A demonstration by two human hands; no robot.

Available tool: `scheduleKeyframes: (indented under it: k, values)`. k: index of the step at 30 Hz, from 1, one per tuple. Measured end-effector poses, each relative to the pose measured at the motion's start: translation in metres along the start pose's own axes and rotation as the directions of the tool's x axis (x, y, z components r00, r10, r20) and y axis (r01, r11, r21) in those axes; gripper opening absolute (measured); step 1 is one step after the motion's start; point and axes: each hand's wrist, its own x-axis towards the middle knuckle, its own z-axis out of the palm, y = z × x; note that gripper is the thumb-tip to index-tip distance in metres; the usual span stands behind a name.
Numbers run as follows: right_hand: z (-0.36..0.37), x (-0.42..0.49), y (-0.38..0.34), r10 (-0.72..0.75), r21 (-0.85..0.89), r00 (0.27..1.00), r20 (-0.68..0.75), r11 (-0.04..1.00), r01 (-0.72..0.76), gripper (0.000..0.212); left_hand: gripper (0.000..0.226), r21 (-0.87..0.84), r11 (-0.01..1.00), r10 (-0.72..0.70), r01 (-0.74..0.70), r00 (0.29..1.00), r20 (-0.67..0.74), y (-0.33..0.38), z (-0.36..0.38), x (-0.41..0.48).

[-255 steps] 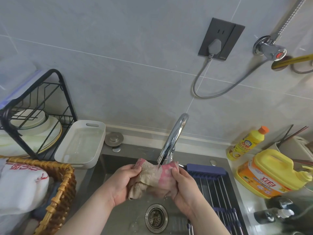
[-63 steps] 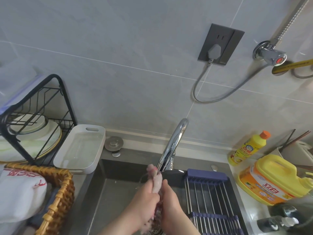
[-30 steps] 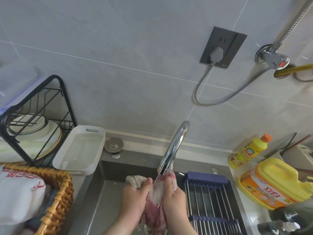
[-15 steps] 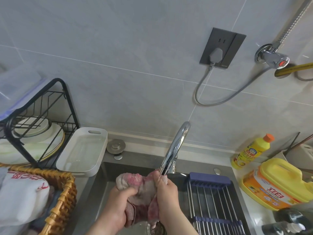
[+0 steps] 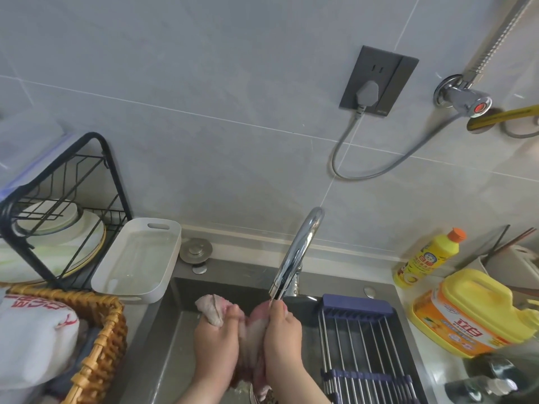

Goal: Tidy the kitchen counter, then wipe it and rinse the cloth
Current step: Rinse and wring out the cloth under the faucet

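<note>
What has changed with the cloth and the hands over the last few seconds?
The cloth, held spread between both hands at first, is now bunched and squeezed between the left hand and right hand, which have closed together under the faucet. Neither hand let go. The white tray, drain rack and yellow jug kept their places.

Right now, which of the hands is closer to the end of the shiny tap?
The right hand. It sits just under the mouth of the tap, gripping the cloth. The left hand grips the cloth too, off to the left of it.
</note>
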Motion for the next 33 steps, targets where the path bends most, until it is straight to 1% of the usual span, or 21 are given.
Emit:
scheduleKeyframes:
  k: [3,4,5,6,8,10,12,14,15,16,17,18,19,20,22,23,25,27,29,33]
  values:
    - [0.001,0.005,0.011,0.094,0.052,0.988,0.126,0.994,-0.101,0.025,0.017,-0.117,0.991,-0.073,0.071,0.997,-0.018,0.002,-0.010,0.004]
    - [0.002,0.005,0.014,0.111,0.075,0.980,0.164,0.989,-0.125,0.020,0.015,-0.162,0.981,-0.110,0.108,0.994,0.001,0.002,-0.011,0.006]
    - [0.003,0.006,0.017,0.109,0.079,0.979,0.171,0.989,-0.124,0.018,0.015,-0.191,0.968,-0.156,0.161,0.987,0.044,0.002,-0.010,0.007]
    - [0.003,0.006,0.017,0.098,0.080,0.984,0.148,0.991,-0.111,0.018,0.015,-0.213,0.953,-0.199,0.217,0.975,0.099,0.001,-0.009,0.008]
    - [0.003,0.008,0.014,0.070,0.068,0.997,0.038,0.995,-0.073,0.020,0.012,-0.245,0.918,-0.273,0.312,0.945,0.182,0.000,-0.005,0.008]
    - [-0.001,0.009,0.008,0.049,0.056,0.998,-0.041,0.997,-0.046,0.028,0.004,-0.301,0.877,-0.329,0.374,0.925,0.190,0.001,-0.001,0.004]
    - [-0.003,0.009,0.004,0.077,0.030,0.997,-0.031,0.997,-0.076,0.042,0.010,-0.365,0.840,-0.365,0.402,0.916,0.167,0.003,0.002,-0.001]
    - [-0.009,0.015,0.005,0.186,0.033,0.982,0.034,0.982,-0.187,0.053,0.013,-0.422,0.794,-0.400,0.439,0.898,0.182,0.006,0.001,-0.002]
    - [-0.016,0.022,0.008,0.220,0.048,0.974,0.058,0.974,-0.223,0.057,0.015,-0.427,0.772,-0.425,0.471,0.882,0.206,0.007,-0.002,0.000]
    - [-0.023,0.028,0.008,0.214,0.070,0.976,0.040,0.974,-0.217,0.055,0.018,-0.412,0.762,-0.440,0.499,0.866,0.235,0.007,-0.005,0.002]
    - [-0.031,0.035,0.009,0.181,0.088,0.983,-0.012,0.980,-0.180,0.050,0.022,-0.389,0.760,-0.449,0.520,0.854,0.265,0.008,-0.008,0.002]
    - [-0.038,0.040,0.008,0.128,0.040,0.988,-0.087,0.991,-0.125,0.048,0.025,-0.375,0.758,-0.455,0.534,0.844,0.284,0.006,-0.011,0.003]
    - [-0.046,0.043,0.005,0.051,-0.069,0.989,-0.139,0.996,-0.061,0.052,0.027,-0.369,0.749,-0.465,0.550,0.833,0.299,0.007,-0.013,0.003]
    - [-0.053,0.042,-0.002,-0.030,-0.203,0.985,-0.168,0.979,-0.005,0.053,0.027,-0.374,0.733,-0.473,0.568,0.821,0.318,0.008,-0.014,0.002]
    - [-0.062,0.044,-0.011,-0.184,-0.427,0.974,-0.134,0.897,0.111,0.045,0.025,-0.382,0.712,-0.478,0.589,0.805,0.351,0.012,-0.015,-0.001]
    - [-0.065,0.047,-0.013,-0.232,-0.513,0.969,-0.090,0.844,0.155,0.037,0.025,-0.378,0.710,-0.477,0.594,0.801,0.362,0.013,-0.015,-0.002]
    - [-0.070,0.050,-0.017,-0.293,-0.624,0.956,-0.007,0.749,0.224,0.026,0.033,-0.357,0.702,-0.483,0.616,0.780,0.397,0.016,-0.015,-0.004]
    - [-0.073,0.051,-0.017,-0.323,-0.668,0.945,0.042,0.695,0.267,0.023,0.039,-0.347,0.692,-0.488,0.633,0.764,0.421,0.017,-0.016,-0.005]
    - [-0.076,0.054,-0.019,-0.344,-0.686,0.938,0.050,0.671,0.282,0.023,0.041,-0.333,0.693,-0.489,0.639,0.756,0.435,0.017,-0.017,-0.005]
    - [-0.075,0.060,-0.028,-0.338,-0.677,0.941,0.009,0.691,0.254,0.022,0.038,-0.295,0.729,-0.469,0.617,0.765,0.441,0.017,-0.021,-0.009]
